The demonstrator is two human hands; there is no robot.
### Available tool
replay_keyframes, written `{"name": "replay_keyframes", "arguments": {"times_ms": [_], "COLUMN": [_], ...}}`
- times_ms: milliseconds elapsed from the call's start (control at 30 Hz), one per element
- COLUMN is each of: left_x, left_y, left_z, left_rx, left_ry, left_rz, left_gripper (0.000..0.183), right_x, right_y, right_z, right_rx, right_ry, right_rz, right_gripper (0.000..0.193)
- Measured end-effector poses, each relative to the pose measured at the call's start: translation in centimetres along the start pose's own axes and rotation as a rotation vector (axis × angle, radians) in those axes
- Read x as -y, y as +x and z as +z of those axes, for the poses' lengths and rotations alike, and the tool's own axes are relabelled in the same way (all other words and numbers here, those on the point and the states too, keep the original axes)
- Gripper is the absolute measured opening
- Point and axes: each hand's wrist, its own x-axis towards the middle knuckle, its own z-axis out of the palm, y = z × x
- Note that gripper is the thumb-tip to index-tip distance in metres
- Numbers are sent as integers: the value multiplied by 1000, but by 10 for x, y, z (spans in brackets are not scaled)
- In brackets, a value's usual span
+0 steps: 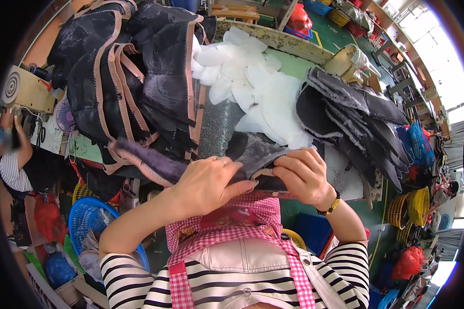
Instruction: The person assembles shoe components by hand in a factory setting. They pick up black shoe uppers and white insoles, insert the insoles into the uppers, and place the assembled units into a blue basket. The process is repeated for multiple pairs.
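Observation:
At the table's near edge my left hand (203, 184) is closed on a dark shoe-upper-like piece (253, 152) with a fuzzy grey inner face and a tan edge strip. Its thumb and fingers press near that strip (263, 173). My right hand (305, 175) pinches the same piece from the other side, with its fingertips close together at the rim. To the left a purple-black end with a pinkish edge (152, 164) sticks out past my left wrist; I cannot tell whether it belongs to the held piece.
Black pieces with tan edging (95, 72) are heaped at the far left. White thin cut sheets (263, 92) spread over the middle, beside a stack of dark fuzzy pieces (353, 110) at right. A blue basket (85, 219) stands below left. Another person's arm (23, 136) shows at far left.

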Motion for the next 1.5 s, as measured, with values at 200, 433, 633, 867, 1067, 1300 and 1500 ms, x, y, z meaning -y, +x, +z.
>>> {"name": "replay_keyframes", "arguments": {"times_ms": [200, 433, 633, 867, 1067, 1300, 1500], "left_x": [8, 21, 18, 27, 31, 29, 30], "left_y": [20, 21, 22, 25, 27, 30, 26], "left_z": [-6, 2, 3, 12, 14, 7, 11], "left_rx": [204, 198, 107, 52, 26, 53, 13], "left_ry": [-355, -420, -377, -333, -313, -333, -350], "left_rz": [-3, 51, 15, 18, 2, -152, -88], "left_gripper": [45, 29, 18, 18, 18, 19, 18], "right_x": [4, 5, 9, 12, 12, 11, 10], "right_y": [6, 10, 17, 20, 29, 27, 34], "right_z": [-7, -11, -9, -4, -2, 4, -4], "right_rx": [139, 274, 250, 313, 356, 278, 390], "right_ry": [46, 113, 59, 45, 12, 21, 99], "right_rz": [94, 118, 101, 42, 57, -62, 129], "right_gripper": [35, 33, 28, 31, 28, 21, 35]}}
